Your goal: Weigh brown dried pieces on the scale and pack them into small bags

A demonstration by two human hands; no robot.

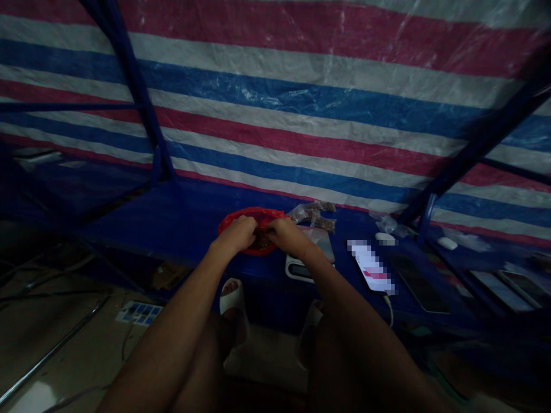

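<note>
A red plastic bag [227, 222] lies open on the blue shelf, with small brown bits inside. My left hand [241, 232] is over its left part, fingers curled down into the opening. From the right, my right hand [284, 234] reaches in with its fingertips pinched together. What either hand grips is too dark and small to make out. Beside the right wrist stands a small white scale [300, 271] with a clear plastic bag [317, 235] on its plate. Behind it lie small clear packets filled with brown bits [323, 223].
To the right on the blue shelf [142, 221] lie a lit phone [372, 269] with a white cable, a dark phone [422, 284], a white mouse-like object [385, 238] and more devices. Blue metal posts [140, 86] stand before a striped tarp [301, 97].
</note>
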